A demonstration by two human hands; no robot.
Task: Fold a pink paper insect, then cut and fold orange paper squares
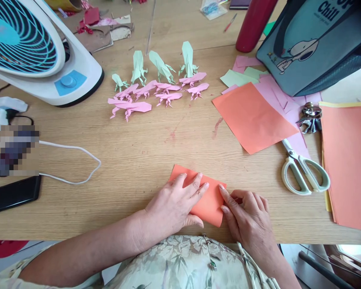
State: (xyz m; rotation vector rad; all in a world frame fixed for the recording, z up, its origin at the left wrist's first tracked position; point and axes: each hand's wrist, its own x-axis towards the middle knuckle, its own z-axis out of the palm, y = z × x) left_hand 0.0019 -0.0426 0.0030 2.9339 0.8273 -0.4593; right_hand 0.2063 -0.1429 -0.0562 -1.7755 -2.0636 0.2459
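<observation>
In the head view, the orange craft paper point(211, 202), apparently folded over, is laid near the front edge of the desk point(123, 160). It is pressed down by the left hand point(170, 206), whose grip is spread; its right edge is pinched between thumb and forefinger in the grip of the right hand point(250, 218). If the layers were allowed to slide under uneven pressure, the edges could be misaligned and a crooked crease set.

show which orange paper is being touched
The piece beneath the left fingers, right fingers at its edge; none touch the loose sheet or far-right stack.
</observation>
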